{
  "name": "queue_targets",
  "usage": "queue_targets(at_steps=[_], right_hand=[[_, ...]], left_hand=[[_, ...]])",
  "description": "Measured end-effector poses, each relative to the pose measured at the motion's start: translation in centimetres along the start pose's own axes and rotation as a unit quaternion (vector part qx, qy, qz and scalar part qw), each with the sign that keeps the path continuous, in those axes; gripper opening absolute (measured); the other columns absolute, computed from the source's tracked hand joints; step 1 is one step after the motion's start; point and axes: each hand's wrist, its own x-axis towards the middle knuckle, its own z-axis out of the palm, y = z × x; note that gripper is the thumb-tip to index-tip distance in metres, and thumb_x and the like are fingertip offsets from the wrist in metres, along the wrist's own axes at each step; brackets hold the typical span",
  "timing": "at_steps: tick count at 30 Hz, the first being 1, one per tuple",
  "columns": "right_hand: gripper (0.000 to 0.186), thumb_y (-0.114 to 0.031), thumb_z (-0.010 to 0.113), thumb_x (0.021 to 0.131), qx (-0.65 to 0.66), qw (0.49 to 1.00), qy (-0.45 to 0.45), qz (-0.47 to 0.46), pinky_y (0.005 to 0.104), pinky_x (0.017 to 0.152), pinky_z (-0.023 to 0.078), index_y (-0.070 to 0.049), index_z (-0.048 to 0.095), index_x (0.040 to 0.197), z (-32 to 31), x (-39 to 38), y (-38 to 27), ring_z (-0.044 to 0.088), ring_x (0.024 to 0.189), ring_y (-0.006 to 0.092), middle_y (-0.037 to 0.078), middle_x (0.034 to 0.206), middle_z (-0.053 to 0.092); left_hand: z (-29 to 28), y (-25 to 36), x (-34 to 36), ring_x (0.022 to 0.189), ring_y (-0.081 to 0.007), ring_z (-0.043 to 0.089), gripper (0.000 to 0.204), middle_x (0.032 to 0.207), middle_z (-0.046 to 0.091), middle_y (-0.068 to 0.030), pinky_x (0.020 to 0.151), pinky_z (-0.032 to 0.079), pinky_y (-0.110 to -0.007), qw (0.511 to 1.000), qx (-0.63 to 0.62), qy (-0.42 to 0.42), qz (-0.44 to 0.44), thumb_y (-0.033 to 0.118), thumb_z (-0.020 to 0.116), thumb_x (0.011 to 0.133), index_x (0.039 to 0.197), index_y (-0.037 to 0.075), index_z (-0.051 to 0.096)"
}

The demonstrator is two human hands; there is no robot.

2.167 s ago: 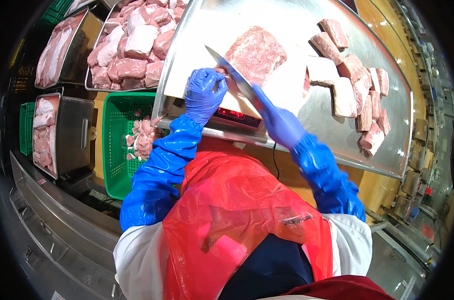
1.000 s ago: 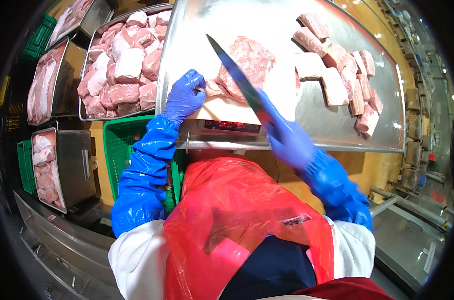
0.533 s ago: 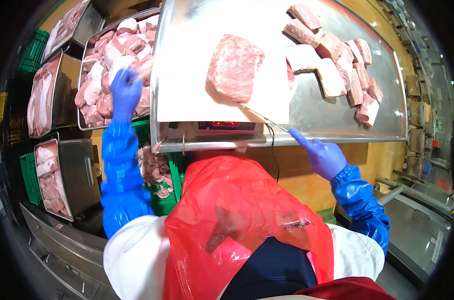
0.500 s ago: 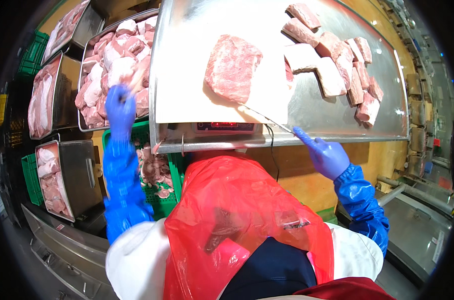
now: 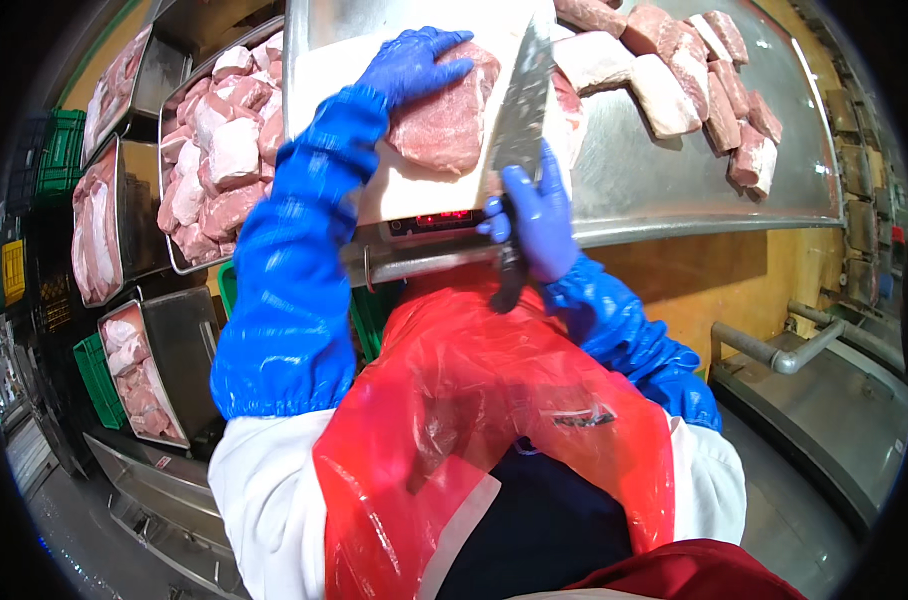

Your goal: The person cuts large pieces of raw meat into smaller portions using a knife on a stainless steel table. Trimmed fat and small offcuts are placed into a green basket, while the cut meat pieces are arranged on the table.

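A thick slab of raw pink meat (image 5: 442,130) lies on the white cutting board (image 5: 374,200). My left hand (image 5: 409,68), in a blue glove, rests on the slab's upper left part with its fingers spread out. Wrapped round the black handle of a large knife (image 5: 524,105) is my gloved right hand (image 5: 542,225). The knife's broad blade points away from me, just right of the slab, over the board. Beside the blade, partly hidden by it, another piece of meat (image 5: 567,100) shows at the board's right side.
Several cut meat blocks (image 5: 664,95) lie on the steel table (image 5: 774,170) to the right. A steel tray heaped with meat chunks (image 5: 224,150) stands at left, with more meat trays (image 5: 96,225) beyond. A scale display (image 5: 439,220) glows red at the board's near edge.
My left hand has moved from the meat tray onto the slab. My right hand has come left and inward, and the knife has swung to point away from me with its blade showing broadside.
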Motion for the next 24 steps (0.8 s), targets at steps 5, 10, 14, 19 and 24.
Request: queue_targets(at_steps=[5, 10, 14, 19, 24], right_hand=[[0.052, -0.012, 0.051, 0.103, 0.02, 0.997, 0.033, -0.068, 0.0253, 0.047, 0.048, -0.009, 0.029, 0.15, 2.9, 3.4, 3.6, 0.057, 0.057, 0.0117, 0.007, 0.076, 0.058], [0.042, -0.011, 0.054, 0.1, -0.095, 0.963, 0.072, -0.242, 0.0247, 0.048, 0.047, -0.004, 0.042, 0.14, 2.3, 12.2, 0.5, 0.056, 0.055, 0.0106, 0.003, 0.077, 0.058], [0.058, -0.016, 0.057, 0.099, -0.289, 0.944, -0.051, -0.151, 0.0259, 0.056, 0.049, -0.004, 0.036, 0.151, 1.7, 18.5, -5.3, 0.058, 0.063, 0.0105, 0.005, 0.084, 0.063], [0.066, -0.012, 0.06, 0.097, -0.482, 0.831, -0.221, -0.167, 0.0326, 0.079, 0.054, -0.018, 0.034, 0.157, -2.5, 8.0, -2.5, 0.067, 0.078, 0.019, 0.009, 0.109, 0.072], [0.068, -0.008, 0.052, 0.097, -0.554, 0.759, -0.273, -0.206, 0.0485, 0.08, 0.053, -0.028, 0.029, 0.158, 1.9, 7.0, -2.4, 0.067, 0.091, 0.0437, 0.026, 0.107, 0.068]], left_hand=[[-0.3, -0.5, -4.1, 0.104, -0.0428, 0.065, 0.054, 0.11, 0.068, -0.0247, 0.092, 0.05, -0.048, 0.971, -0.123, -0.074, -0.192, 0.051, 0.056, 0.095, 0.12, 0.004, 0.063], [-2.0, 9.9, -14.1, 0.068, -0.0448, 0.067, 0.054, 0.079, 0.068, -0.025, 0.059, 0.051, -0.055, 0.912, 0.019, -0.025, -0.409, 0.045, 0.053, 0.101, 0.127, -0.003, 0.049], [-0.1, 11.9, -15.9, 0.07, -0.0368, 0.068, 0.034, 0.081, 0.067, -0.0198, 0.064, 0.053, -0.049, 0.914, -0.019, 0.09, -0.394, 0.028, 0.063, 0.096, 0.12, 0.004, 0.057], [-2.6, 11.6, -19.5, 0.087, -0.0288, 0.064, 0.016, 0.101, 0.064, -0.0121, 0.078, 0.054, -0.043, 0.889, -0.033, 0.318, -0.329, 0.007, 0.072, 0.085, 0.1, 0.007, 0.068], [0.5, 12.7, -15.9, 0.089, -0.0299, 0.061, 0.023, 0.1, 0.062, -0.0098, 0.075, 0.052, -0.039, 0.946, 0.048, 0.246, -0.205, 0.005, 0.079, 0.074, 0.094, 0.011, 0.07]])
